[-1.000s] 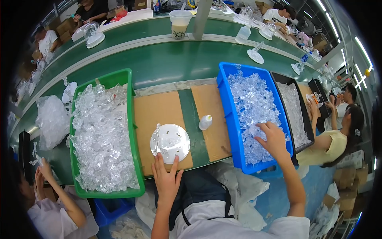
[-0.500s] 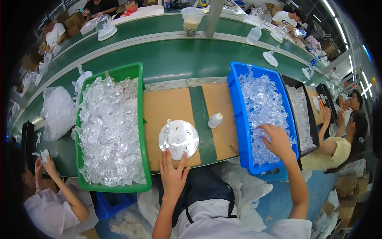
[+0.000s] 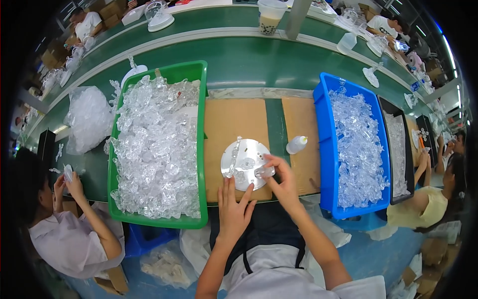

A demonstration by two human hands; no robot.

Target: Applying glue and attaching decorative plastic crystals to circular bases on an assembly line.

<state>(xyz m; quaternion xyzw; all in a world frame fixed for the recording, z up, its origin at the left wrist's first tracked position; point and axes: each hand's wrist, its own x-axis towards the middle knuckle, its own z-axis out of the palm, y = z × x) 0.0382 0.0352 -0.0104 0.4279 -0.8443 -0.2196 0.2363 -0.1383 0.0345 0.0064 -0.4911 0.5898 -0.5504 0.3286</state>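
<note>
Forearms: two, both cut off by the lower edge. Left hand [image 3: 234,207]: fingers extended and spread, gripping nothing, fingertips at the near rim of the white disc [image 3: 243,149]. Right hand [image 3: 285,185]: thumb and index finger pinched on one small clear piece [image 3: 265,172] above the right part of the disc. The fingers cover part of this piece; its full shape, and whether it touches the disc, cannot be determined.

One disc lies flat between the hands, on the left of two cardboard sheets [image 3: 234,119]. One long clear part [image 3: 234,157] lies along the disc's left side; glare obscures its outline. Small marks on the disc are too fine to count reliably. One white squeeze bottle [image 3: 297,145] stands right of the disc, near the second sheet.

To the left: one green tray [image 3: 202,144]. To the right: one blue tray [image 3: 322,144] and, just beside it, one black tray [image 3: 409,169]. All three hold heaped clear parts, overlapping and uncountable.

Left of the green tray: one bundled clear plastic bag [image 3: 89,119], contents indistinct. Far side: one lidded cup [image 3: 271,20], cut off at the top edge, beside one grey post [image 3: 298,20], likewise cut off.
</note>
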